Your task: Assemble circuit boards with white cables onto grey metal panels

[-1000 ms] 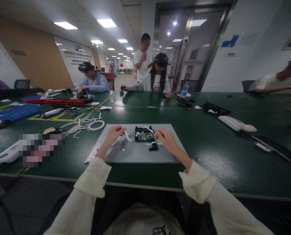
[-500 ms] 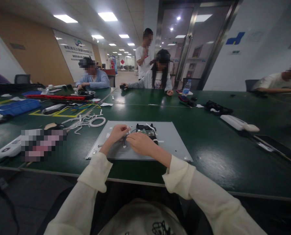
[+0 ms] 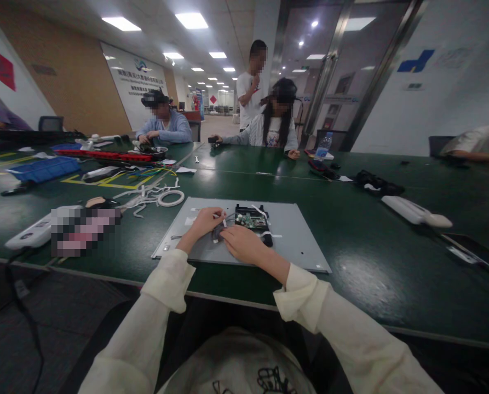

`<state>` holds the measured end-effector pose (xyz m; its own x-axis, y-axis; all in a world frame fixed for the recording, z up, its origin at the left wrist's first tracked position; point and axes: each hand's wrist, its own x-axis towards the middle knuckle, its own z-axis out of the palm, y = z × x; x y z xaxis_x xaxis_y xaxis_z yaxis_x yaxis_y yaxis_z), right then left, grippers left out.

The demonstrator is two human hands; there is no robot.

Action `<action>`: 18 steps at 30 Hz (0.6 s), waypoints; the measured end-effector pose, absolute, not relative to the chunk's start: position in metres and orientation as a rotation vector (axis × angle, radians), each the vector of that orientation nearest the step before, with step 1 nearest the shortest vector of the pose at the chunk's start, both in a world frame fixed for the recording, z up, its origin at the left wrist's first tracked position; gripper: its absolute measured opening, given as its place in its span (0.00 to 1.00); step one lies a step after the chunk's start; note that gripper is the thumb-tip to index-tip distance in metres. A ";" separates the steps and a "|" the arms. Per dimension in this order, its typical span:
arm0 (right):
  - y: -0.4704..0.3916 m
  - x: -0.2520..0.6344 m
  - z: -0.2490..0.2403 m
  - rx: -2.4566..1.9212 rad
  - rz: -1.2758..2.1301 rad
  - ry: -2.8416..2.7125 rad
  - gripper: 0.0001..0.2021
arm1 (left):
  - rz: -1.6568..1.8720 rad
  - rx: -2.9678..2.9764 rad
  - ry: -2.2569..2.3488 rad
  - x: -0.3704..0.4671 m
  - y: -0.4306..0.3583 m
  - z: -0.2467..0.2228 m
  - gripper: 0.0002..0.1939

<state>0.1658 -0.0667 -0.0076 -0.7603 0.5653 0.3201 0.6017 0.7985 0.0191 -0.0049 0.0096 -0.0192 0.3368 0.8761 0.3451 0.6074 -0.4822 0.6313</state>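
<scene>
A flat grey panel [image 3: 293,241] lies on the table in front of me. On it sits a green circuit board [image 3: 250,220] in a black frame, with white strips stuck near its edges. My left hand [image 3: 207,222] is closed in a pinch on a short white strip [image 3: 224,222] over the panel's left half. Just below, a bundled grey cable [image 3: 216,234] meets the fingertips of my right hand [image 3: 244,244], which are closed on it, left of and in front of the board. My right fingers partly hide the bundle.
White cable strips [image 3: 145,197] and a white ring [image 3: 171,198] lie left of the panel. Farther left are a white power strip [image 3: 36,229] and a blue tray [image 3: 42,169]. A white handheld device [image 3: 408,209] and a phone [image 3: 474,249] lie right. People sit across the table.
My right hand has moved slightly down, and the white strip now shows between my fingertips. The whole view has shifted a little as my head turned left.
</scene>
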 end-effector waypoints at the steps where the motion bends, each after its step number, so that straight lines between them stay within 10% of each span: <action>1: -0.066 0.166 -0.008 -0.893 -0.167 -2.687 0.12 | 0.911 2.236 1.328 -0.004 0.009 -0.019 0.12; 18: -0.072 0.166 -0.010 -0.955 -0.003 -2.615 0.14 | 0.616 2.548 1.571 0.003 0.003 -0.014 0.13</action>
<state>0.1655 -0.0718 -0.0100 -0.7087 0.6239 0.3296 0.6247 0.7719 -0.1180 0.0032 0.0028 -0.0141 0.3914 0.8728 0.2916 0.8384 -0.4688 0.2779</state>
